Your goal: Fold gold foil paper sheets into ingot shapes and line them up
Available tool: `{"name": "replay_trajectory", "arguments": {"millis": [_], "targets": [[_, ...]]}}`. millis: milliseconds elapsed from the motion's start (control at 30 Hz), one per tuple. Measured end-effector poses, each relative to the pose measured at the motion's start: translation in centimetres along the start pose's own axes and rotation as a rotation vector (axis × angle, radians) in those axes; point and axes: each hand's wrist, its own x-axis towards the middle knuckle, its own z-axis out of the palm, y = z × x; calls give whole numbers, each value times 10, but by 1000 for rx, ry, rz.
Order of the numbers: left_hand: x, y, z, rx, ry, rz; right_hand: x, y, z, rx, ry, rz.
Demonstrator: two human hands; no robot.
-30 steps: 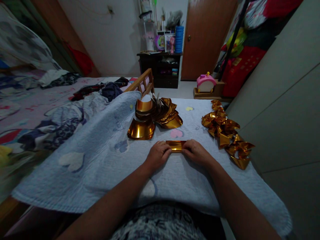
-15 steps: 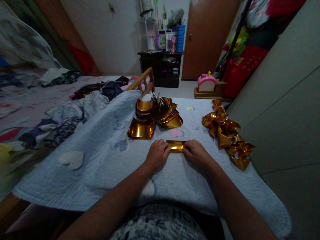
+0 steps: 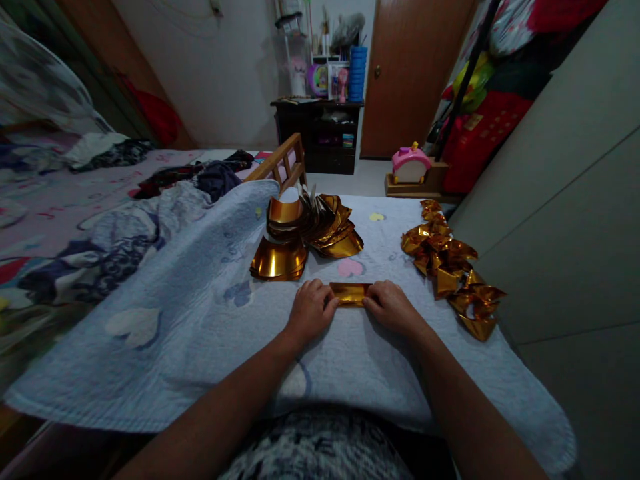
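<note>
My left hand point(image 3: 313, 308) and right hand point(image 3: 391, 307) pinch gold strip point(image 3: 349, 295) | 2 o'clock: folded pieces point(image 3: 436, 244), apparently done | 11 o'clock: loose sheets point(image 3: 320, 232), likely pending

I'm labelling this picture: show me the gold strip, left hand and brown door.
Gold strip point(image 3: 350, 295), head view: its middle.
Left hand point(image 3: 311, 309), head view: its back.
Brown door point(image 3: 407, 80), head view: its panel.

Garment point(image 3: 320, 450): mottled black and white, dark letter-like marks, too blurred to read | left forearm point(image 3: 225, 405): bare, tapering to wrist | right forearm point(image 3: 465, 400): likewise | left grip point(image 3: 313, 308), right grip point(image 3: 393, 305): bare hands
</note>
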Motion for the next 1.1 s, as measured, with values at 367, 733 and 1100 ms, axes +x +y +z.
{"name": "replay_trajectory", "arguments": {"millis": [367, 733, 1100], "targets": [[-1, 0, 2, 17, 20, -37, -1, 0, 0, 13, 26, 59], [-2, 2, -2, 30, -22, -50, 0, 3, 1, 7, 9, 32], [-3, 5, -1, 59, -35, -76, 0, 0, 1, -1, 1, 84]]}}
